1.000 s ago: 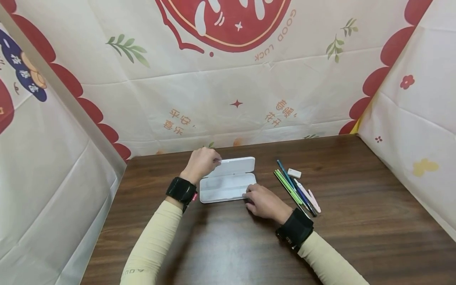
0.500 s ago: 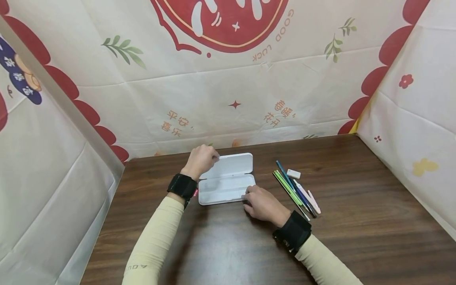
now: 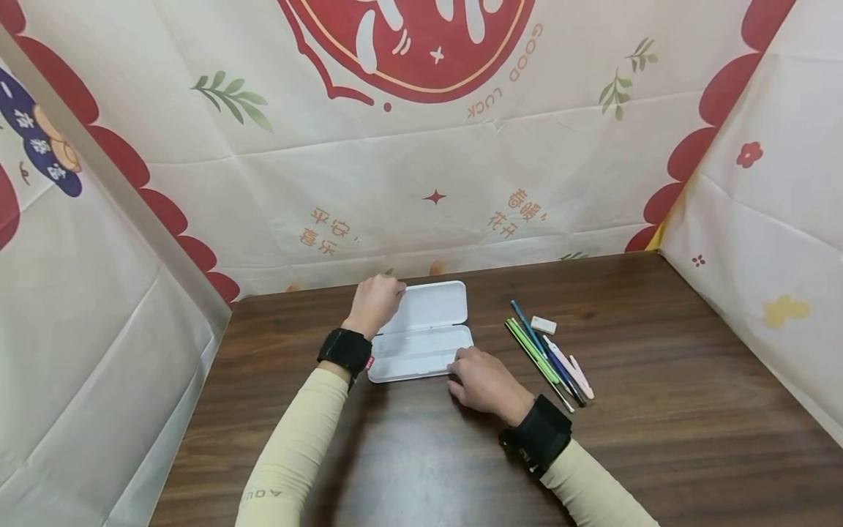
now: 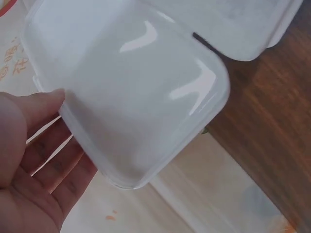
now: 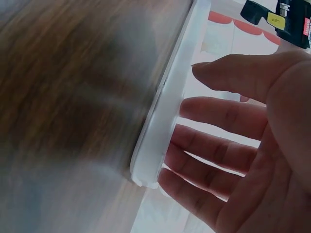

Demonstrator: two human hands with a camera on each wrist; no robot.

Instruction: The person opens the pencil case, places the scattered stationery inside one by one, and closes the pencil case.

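A white pencil case (image 3: 421, 359) lies unfolded on the table in the head view, its inside showing nothing but a long ridge. Its lid (image 3: 431, 304) leans back on the far side, joined along a hinge. My left hand (image 3: 375, 304) pinches the lid's left far corner; in the left wrist view the thumb lies on the lid's rim (image 4: 80, 131) and the fingers are behind it. My right hand (image 3: 486, 380) rests at the case's near right corner. In the right wrist view its fairly straight fingers touch the case's wall (image 5: 163, 114), the thumb held apart from them.
Right of the case lie green pencils (image 3: 532, 350), a blue pencil (image 3: 525, 318), several pens, a pink pen-like item (image 3: 582, 377) and a white eraser (image 3: 544, 325). Printed cloth (image 3: 369, 176) hangs behind the dark wooden table (image 3: 691, 410) and at both sides.
The lid has swung further back, away from me, with my left hand still on its corner. My right hand has stayed at the case's near right corner.
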